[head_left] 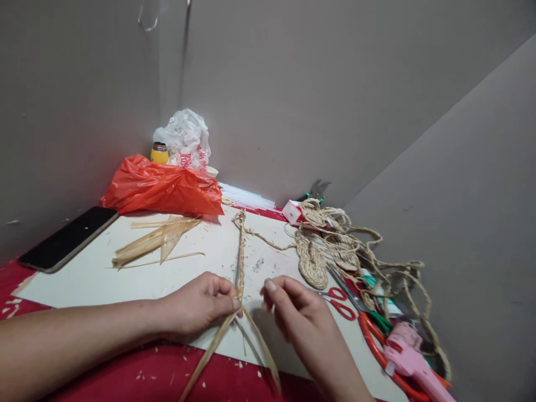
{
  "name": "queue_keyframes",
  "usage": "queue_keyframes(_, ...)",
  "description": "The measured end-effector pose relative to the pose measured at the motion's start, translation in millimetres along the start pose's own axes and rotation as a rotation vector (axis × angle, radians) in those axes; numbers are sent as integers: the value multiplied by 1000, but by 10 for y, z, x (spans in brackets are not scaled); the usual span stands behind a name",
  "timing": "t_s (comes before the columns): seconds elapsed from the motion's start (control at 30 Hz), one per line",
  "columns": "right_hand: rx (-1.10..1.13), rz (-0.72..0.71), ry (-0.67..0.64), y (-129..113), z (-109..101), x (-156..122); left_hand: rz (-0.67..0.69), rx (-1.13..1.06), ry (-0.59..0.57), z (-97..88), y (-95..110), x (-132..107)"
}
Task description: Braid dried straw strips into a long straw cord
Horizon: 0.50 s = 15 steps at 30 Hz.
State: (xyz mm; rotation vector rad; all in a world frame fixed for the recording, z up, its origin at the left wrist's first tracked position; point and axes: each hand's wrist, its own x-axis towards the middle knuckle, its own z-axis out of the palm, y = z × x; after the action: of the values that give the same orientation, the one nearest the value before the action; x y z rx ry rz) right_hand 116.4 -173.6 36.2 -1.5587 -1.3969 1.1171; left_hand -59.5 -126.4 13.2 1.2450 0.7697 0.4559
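My left hand (207, 304) pinches the lower end of a braided straw cord (242, 257) between thumb and fingers. The braid runs away from me up the white board. Below the pinch, loose flat straw strands (262, 340) fan out toward me, one to the left and another to the right. My right hand (293, 307) hovers just right of the braid, apart from it, with fingers loosely curled and no strand visible in them. From the far end of the braid a thin twisted cord (270, 243) leads right to coiled straw pieces (312, 259).
Straw strips (146, 243) lie at left, near a phone (69, 237) and a red plastic bag (163, 187). Scissors with red handles (343, 304), larger orange-handled scissors (372, 338) and a pink glue gun (408, 352) sit at right. White sticks (247, 196) are behind. Grey walls enclose the table.
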Motion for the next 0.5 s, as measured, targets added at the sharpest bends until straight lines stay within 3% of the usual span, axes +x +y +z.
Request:
queue_keyframes(0.07,31,47,-70,30,-1,95,31,-2,-23,1,-5,-2)
queue_keyframes(0.13,91,115,-303,75,34,139,68,-20,-48,3,-18,-6)
queue_keyframes(0.2,130,141,-453,119,74,149,85,-16,-58,2,-31,-10)
queue_keyframes(0.4,193,185,-524,241,104,185,69,259,-72,-35,-11,-16)
queue_keyframes(0.5,258,230,-464,310,147,205,82,516,-11,-53,38,-51)
